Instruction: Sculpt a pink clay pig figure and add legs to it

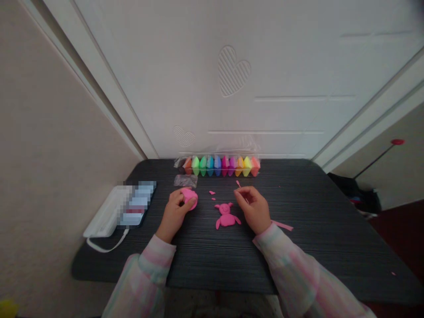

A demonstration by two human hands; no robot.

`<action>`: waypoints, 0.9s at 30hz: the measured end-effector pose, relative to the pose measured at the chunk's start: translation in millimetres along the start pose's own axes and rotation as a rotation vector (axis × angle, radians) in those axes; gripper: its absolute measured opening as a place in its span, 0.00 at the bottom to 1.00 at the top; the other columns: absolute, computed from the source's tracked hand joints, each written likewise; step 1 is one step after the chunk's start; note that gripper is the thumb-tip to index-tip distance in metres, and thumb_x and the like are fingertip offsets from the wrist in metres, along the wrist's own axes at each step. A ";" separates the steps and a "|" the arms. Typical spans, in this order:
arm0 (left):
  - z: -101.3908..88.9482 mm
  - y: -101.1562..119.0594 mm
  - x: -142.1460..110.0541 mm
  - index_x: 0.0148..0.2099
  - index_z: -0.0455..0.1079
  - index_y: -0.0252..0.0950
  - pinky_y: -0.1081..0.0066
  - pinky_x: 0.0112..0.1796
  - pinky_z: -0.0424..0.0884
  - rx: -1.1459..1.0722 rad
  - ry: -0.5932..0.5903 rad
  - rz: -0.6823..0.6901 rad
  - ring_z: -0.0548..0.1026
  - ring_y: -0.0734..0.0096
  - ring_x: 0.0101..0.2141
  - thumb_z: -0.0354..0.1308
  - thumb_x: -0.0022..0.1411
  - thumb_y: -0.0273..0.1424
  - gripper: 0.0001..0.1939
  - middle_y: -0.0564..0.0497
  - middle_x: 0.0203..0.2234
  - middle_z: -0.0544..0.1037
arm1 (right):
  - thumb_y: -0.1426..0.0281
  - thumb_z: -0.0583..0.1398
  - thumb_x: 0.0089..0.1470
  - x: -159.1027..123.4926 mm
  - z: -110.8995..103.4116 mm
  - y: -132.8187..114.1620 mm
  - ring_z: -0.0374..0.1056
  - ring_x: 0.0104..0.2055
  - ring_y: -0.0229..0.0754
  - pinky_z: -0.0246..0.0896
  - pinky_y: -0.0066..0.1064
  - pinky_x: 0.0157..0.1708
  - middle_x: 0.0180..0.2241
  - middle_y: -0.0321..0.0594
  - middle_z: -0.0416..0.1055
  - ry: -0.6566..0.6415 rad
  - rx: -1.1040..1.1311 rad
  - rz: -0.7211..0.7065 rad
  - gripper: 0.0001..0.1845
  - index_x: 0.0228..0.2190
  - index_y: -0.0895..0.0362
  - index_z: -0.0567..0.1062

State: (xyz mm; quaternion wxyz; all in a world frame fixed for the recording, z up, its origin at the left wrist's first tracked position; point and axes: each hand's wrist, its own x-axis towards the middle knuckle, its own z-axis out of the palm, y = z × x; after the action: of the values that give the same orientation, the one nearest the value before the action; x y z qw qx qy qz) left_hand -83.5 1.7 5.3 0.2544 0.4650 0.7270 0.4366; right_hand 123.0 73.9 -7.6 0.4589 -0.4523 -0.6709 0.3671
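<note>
My left hand is closed around a lump of pink modelling clay, thumb pressed on its near side. With its fingers pinched, my right hand grips a thin stick whose small pink tip pokes out beyond the fingertips. Between the hands a flat pink clay figure lies on the dark table. It has a round head with two ears and a smiling face, a wide body and two arms. Small pink clay scraps are just above it.
Along the back edge runs a row of coloured clay packs in clear plastic. A crumpled clear wrapper lies before it. At left are a phone, a white box-like device and a white cable. A flat pink strip lies by my right wrist.
</note>
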 end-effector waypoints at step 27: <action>7.3 -2.5 1.6 0.25 0.60 0.34 0.65 0.42 0.65 -0.570 0.094 -0.214 0.72 0.68 0.34 0.62 0.43 0.36 0.14 0.51 0.28 0.74 | 0.69 0.55 0.51 2.2 -2.8 -2.4 0.67 0.31 0.38 0.63 0.31 0.33 0.30 0.38 0.72 0.011 -0.066 -0.102 0.08 0.33 0.56 0.72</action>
State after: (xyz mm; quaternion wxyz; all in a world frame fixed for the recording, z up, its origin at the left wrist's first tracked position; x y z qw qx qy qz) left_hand -79.6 5.5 -0.4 0.3851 0.2748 0.6312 0.6146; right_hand 124.6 75.5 -4.0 0.4656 -0.4343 -0.7023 0.3183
